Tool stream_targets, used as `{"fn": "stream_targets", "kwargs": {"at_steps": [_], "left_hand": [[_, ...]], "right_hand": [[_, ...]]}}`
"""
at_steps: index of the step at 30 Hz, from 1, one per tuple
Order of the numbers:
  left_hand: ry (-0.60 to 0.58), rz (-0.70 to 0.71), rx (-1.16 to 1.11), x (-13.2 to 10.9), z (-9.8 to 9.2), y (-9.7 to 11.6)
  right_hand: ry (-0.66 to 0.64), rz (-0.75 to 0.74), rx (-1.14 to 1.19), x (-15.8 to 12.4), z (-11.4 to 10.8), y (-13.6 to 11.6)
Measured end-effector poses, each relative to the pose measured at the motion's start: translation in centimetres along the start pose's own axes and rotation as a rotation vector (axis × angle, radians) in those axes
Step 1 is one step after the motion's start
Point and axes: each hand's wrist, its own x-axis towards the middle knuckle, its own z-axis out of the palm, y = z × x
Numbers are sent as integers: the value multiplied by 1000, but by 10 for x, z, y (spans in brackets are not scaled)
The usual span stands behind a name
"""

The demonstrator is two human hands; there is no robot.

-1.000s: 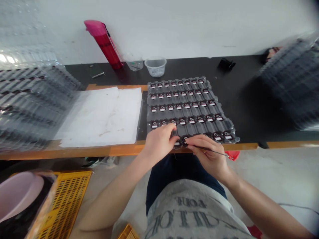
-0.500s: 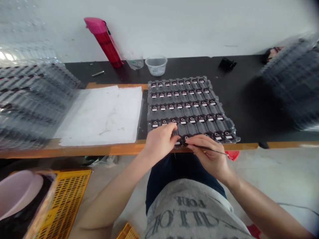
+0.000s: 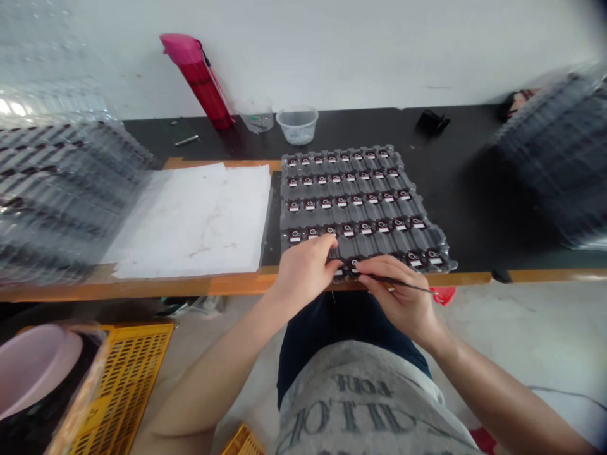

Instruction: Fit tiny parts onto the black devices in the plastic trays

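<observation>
1. Tray [image 3: 360, 189] of grey moulded plastic is laid at the near edge of the tabletop [image 3: 332, 123], with its front lip reaching the orange strip along that edge. Dark units [image 3: 353, 265] with small white labels are seated in its pockets, in even rows.
2. Work is judged to be in hand at the front row, where both hands are brought together on one unit; the exact operation cannot be told. Fine placing of the tip at that spot is judged to be called for.
3. Left hand [image 3: 303, 272] is curled over the front row, left of centre, with its fingertips pressed down just beside that unit. Whether anything is pinched cannot be told, as the spot is hidden by the fingers.
4. Right hand [image 3: 398, 297] is closed in a pen-like hold on a slender dark tool [image 3: 403, 284], gripped firmly between thumb and fingers. Its tip is brought to the unit, close by the left fingertips, and its shaft is angled out past the tray's near edge.
5. Paper sheet [image 3: 190, 221] is spread left of the tray. Plastic tub [image 3: 297, 125] and red tube [image 3: 199, 82] are placed along the far edge of the tabletop. Yellow crate [image 3: 128, 373] is set on the floor at lower left.
</observation>
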Motion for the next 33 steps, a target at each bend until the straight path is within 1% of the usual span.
{"fn": "stream_targets", "kwargs": {"at_steps": [4, 8, 10, 12, 13, 15, 18, 19, 20, 22, 24, 28, 30, 33], "left_hand": [[-2, 2, -5, 0, 0, 0], [-2, -8, -39, 0, -1, 0], [10, -27, -98, 0, -2, 0], [33, -71, -242, 0, -6, 0], [45, -105, -367, 0, -8, 0], [39, -197, -747, 0, -14, -1], [-71, -374, -1474, -1, -21, 0], [-107, -440, -1681, -2, -22, 1], [-128, -504, -1843, -3, -23, 2], [-113, -611, -2035, -6, -24, 6], [-80, -663, -2107, -10, -24, 11], [-40, -644, -2140, -16, -24, 18], [-36, -635, -2141, -17, -25, 19], [-51, -629, -2147, -18, -24, 18]], "right_hand": [[15, 6, 9, -2, -5, 1], [74, 42, 38, -3, -14, 2], [127, 63, 82, -3, -17, 2], [183, 93, 156, -1, -20, 1], [206, 109, 192, 0, -20, -1], [243, 135, 238, 2, -21, -4], [269, 131, 253, 6, -21, -10], [267, 116, 251, 7, -20, -12], [259, 90, 244, 9, -20, -14], [230, 21, 217, 13, -17, -18], [163, -44, 186, 17, -14, -20], [-27, -118, 174, 20, -7, -21], [-82, -135, 173, 21, -5, -21], [-124, -137, 164, 22, -2, -20]]}}
